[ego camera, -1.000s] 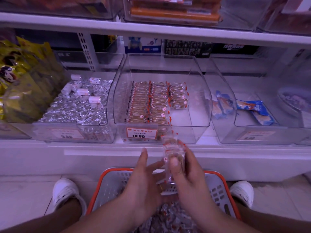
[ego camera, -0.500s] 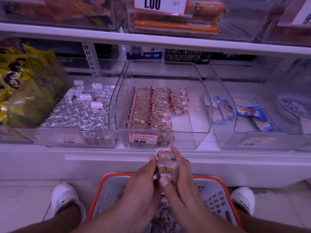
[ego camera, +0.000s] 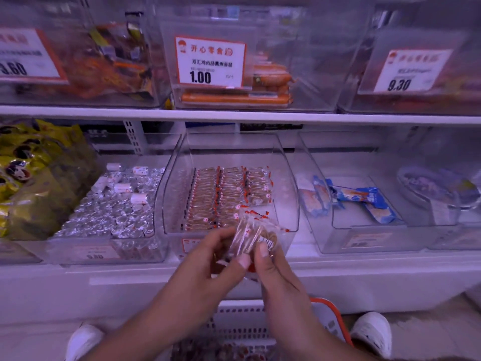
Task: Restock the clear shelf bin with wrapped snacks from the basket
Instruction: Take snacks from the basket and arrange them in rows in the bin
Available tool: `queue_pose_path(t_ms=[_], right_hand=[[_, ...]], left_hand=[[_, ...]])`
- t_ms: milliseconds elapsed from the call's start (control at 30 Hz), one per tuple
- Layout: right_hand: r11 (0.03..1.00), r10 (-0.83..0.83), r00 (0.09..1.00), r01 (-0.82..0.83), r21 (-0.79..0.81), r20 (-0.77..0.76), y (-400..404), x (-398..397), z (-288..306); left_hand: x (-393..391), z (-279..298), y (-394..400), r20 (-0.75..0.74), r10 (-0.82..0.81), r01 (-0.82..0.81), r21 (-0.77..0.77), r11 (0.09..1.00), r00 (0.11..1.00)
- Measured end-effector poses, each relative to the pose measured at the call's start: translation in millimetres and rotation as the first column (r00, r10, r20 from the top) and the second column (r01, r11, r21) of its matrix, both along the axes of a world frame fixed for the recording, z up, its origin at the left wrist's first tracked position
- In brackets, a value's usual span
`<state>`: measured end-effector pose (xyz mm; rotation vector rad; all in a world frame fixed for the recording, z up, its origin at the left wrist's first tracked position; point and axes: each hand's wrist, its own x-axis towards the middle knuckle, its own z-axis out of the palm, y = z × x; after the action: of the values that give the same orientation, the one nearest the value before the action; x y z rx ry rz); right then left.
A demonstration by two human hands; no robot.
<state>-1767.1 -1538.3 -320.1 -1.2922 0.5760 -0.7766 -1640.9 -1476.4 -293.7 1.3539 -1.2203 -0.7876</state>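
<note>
A clear shelf bin stands at the middle of the lower shelf, holding neat rows of wrapped snacks in its left and centre part. Right in front of the bin's low front lip, my left hand and my right hand together grip a small bunch of clear-wrapped snacks with red-printed ends. The bunch is tilted, its top leaning over the bin's front edge. The white basket with an orange rim sits on the floor below my forearms, with more wrapped snacks in it.
A bin of silver-foil sweets stands left of the clear bin, and yellow bags lie further left. To the right a bin holds blue packets. The upper shelf carries bins with price tags. My white shoes flank the basket.
Both hands have risen from above the basket to the bin's front lip, carrying the bunch of snacks. My left hand, open a second ago, has closed onto the bunch. The view has tilted upward.
</note>
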Motion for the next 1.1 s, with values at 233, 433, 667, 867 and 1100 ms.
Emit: queue_pose_path(t_ms=[233,433,667,867,1100], right_hand=[[0.999,0.034,0.997,-0.036,0.033,0.07,-43.3,8.2,23.5],[0.942,-0.128,0.98,0.072,-0.327,-0.154,-75.6,5.3,37.1],[0.789,-0.531,0.847,0.479,-0.386,-0.036,-110.6,-36.3,31.8],[0.75,-0.545,0.83,0.423,-0.508,-0.114,-109.6,-39.1,20.9],[0.749,-0.49,0.848,0.288,-0.597,-0.205,-104.5,-30.0,19.4]], left_hand=[[27.6,46.9,-47.8,0.277,-0.062,0.039,0.087,0.995,0.959],[34.3,44.6,-98.7,0.164,0.023,-0.03,0.042,0.999,0.986],[61.2,8.6,-161.0,0.723,-0.123,-0.084,0.244,0.966,0.68],[58.1,-18.3,-201.5,0.878,-0.315,-0.122,0.379,0.917,0.36],[66.9,-36.9,-200.5,0.951,-0.28,-0.077,0.291,0.954,0.131]])
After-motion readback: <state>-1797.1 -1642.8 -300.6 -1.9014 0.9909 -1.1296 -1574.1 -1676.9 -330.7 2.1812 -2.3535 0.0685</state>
